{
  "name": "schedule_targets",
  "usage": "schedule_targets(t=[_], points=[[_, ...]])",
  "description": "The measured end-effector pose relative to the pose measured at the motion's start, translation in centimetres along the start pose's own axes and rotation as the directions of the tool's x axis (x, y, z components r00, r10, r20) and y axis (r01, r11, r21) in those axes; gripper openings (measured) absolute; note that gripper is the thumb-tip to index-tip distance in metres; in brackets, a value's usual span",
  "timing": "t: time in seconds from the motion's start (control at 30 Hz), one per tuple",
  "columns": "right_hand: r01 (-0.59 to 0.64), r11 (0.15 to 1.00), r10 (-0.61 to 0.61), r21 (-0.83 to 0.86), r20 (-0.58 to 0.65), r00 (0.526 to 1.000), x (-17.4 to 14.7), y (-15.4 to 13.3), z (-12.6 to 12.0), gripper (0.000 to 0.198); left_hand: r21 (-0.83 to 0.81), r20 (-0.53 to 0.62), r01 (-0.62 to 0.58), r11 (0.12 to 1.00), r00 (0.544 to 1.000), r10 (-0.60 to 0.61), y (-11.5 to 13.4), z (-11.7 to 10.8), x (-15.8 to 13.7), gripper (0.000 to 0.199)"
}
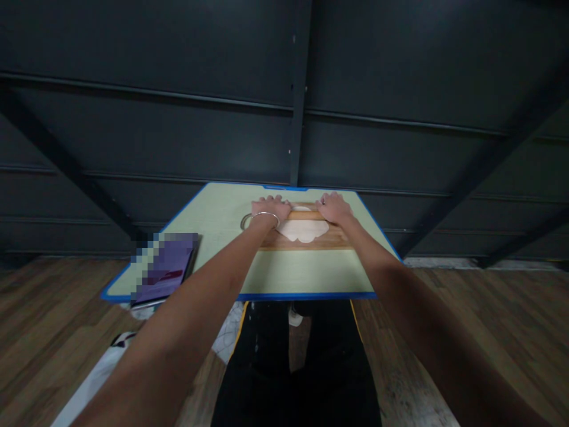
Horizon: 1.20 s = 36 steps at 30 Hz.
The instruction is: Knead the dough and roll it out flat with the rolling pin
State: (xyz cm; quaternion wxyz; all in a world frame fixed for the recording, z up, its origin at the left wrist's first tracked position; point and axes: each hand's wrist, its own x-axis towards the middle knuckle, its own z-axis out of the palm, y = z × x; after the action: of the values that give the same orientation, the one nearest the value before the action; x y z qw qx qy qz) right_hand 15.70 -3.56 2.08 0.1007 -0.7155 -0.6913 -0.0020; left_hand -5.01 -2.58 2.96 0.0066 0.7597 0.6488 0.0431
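A rolling pin [307,216] of light wood lies crosswise over pale, flattened dough [303,230] with a wavy near edge. The dough rests on a brown wooden board [284,244]. My left hand [272,207] is closed over the pin's left end, a bangle around its wrist. At the pin's right end my right hand [334,207] is closed too, with its fingers curled on the far side. The hands cover both ends of the pin. A metal ring [243,222] shows just left of my left wrist.
The board lies on a pale green table [306,273] with blue edging. A tablet-like device [164,267], partly pixelated, is at the table's left edge. Dark metal panels [186,142] rise behind. My legs are below the near edge, above a wooden floor [489,308].
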Motion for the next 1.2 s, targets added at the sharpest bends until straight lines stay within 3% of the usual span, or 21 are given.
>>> schedule_targets(t=[0.57, 1.1, 1.2], points=[[0.006, 0.999, -0.006, -0.033, -0.012, 1.000, -1.4, -0.3, -0.2, 0.048, 0.031, -0.040, -0.031, 0.999, 0.999, 0.032, 0.3, -0.2, -2.0, 0.056], [0.036, 0.998, -0.040, -0.053, -0.061, 0.997, -2.7, 0.1, 0.6, 0.047, 0.048, -0.187, -0.022, 0.999, 0.982, 0.031, 0.2, 1.2, -2.7, 0.056], [0.038, 0.998, -0.040, -0.049, -0.055, 0.998, -2.9, 0.0, 0.4, 0.048, 0.068, -0.130, -0.074, 0.995, 0.988, 0.082, 0.0, 0.5, -2.5, 0.055]])
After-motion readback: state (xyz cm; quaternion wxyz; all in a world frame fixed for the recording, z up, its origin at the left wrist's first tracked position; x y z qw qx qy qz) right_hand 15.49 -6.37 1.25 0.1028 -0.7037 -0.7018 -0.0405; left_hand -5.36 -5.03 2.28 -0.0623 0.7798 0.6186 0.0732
